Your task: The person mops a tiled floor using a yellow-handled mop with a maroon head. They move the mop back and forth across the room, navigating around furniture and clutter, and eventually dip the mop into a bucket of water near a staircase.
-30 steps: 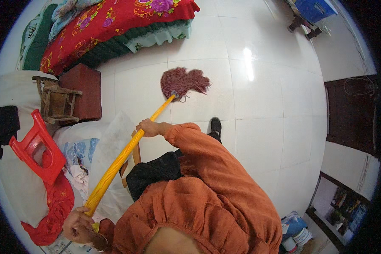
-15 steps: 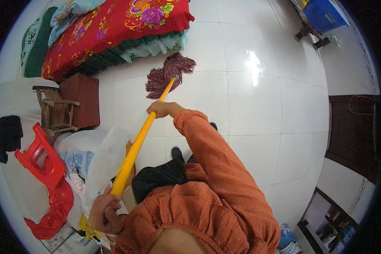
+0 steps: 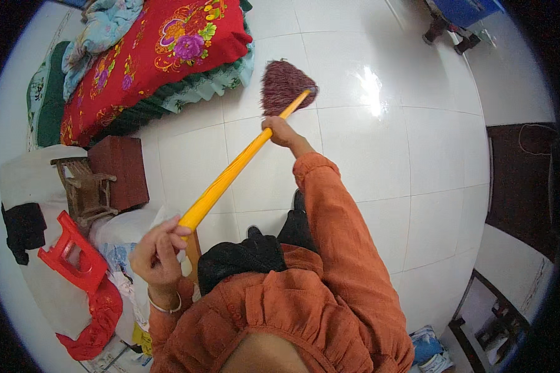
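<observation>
A mop [image 3: 235,168] with a yellow handle slants from lower left to upper right in front of me. Its dark maroon string head [image 3: 283,87] rests on the white tiled floor, to the right of the bed's corner. My left hand [image 3: 160,250], with a bangle at the wrist, is closed round the handle's upper end. Farther down, close to the mop head, my right hand [image 3: 280,131] grips the same handle, its arm stretched forward in an orange sleeve.
The bed [image 3: 168,56] at the far left has a red flowered cover and a frilled skirt. Below it stand a brown box [image 3: 123,171], a small wooden chair [image 3: 86,186] and a red plastic stool [image 3: 74,253]. At the far right is a blue container [image 3: 466,11] by the wall.
The mop head has swept to the right across the floor, away from the bed. My right hand has moved right and forward with the handle; my left hand has risen forward.
</observation>
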Motion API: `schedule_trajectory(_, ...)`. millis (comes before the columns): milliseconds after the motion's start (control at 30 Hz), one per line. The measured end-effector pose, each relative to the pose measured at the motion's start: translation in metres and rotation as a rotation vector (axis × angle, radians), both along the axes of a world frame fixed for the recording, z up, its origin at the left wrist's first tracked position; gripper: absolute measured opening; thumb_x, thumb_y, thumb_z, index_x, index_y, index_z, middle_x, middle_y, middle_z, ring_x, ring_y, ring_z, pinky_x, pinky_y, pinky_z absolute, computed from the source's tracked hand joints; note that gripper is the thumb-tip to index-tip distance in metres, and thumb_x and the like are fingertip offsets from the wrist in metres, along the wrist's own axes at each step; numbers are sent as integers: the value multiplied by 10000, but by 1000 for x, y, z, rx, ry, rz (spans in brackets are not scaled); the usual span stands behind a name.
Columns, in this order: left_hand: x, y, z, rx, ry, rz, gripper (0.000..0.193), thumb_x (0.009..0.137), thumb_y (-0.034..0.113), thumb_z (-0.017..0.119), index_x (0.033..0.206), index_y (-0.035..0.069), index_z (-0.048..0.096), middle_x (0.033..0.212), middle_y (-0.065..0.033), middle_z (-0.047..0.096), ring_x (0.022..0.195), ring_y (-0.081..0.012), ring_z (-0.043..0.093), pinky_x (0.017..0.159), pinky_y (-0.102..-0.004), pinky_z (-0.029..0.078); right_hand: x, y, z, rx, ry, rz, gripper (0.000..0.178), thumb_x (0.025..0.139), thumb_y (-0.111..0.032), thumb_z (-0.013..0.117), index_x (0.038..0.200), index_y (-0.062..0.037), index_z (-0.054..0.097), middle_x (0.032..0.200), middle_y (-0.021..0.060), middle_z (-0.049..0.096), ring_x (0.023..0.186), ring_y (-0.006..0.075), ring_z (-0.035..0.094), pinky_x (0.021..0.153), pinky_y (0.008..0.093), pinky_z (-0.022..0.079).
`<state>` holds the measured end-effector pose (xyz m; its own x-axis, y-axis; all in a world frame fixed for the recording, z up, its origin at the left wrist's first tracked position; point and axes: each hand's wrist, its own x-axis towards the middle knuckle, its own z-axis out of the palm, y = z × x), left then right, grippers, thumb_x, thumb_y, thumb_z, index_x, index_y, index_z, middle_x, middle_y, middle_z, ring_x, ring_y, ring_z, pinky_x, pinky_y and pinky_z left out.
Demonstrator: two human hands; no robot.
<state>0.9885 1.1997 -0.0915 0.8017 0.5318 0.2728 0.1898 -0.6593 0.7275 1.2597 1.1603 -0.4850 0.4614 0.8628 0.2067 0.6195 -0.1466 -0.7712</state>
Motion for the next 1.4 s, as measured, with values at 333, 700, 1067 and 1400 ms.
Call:
schedule_trajectory(333,83,-9,21,-230,-37,-364,236,901,99,458,877,-71,620,629,-117,609,550,-136,618,479,-200,469,-22,-159,14,171,-50,-611,66,657,-7,524,699,-53,504,688,128,531,700,331,516,628,403,383)
schedule_trajectory(700,156,-28,-15,-538,169,-832,212,895,88,475,915,-73,612,711,-144,637,508,-119,580,425,-206,439,-159,-273,-5,-178,67,-1199,26,685,-69,522,674,-86,506,700,125,521,724,350,487,643,450,331)
schedule_trajectory(1067,151,51,18,-740,-90,-963,358,830,262,585,687,-63,628,559,-129,595,358,-100,468,348,-208,364,-212,-143,25,-49,77,-1333,87,711,-137,541,709,-66,492,732,132,511,736,340,468,635,421,347)
schedule_trajectory(1400,43,216,66,-534,-223,-730,321,904,308,486,825,16,590,419,-13,426,322,-70,392,402,-226,431,-179,28,15,-109,158,-673,261,519,-96,663,767,-147,601,715,89,539,745,311,522,696,431,382)
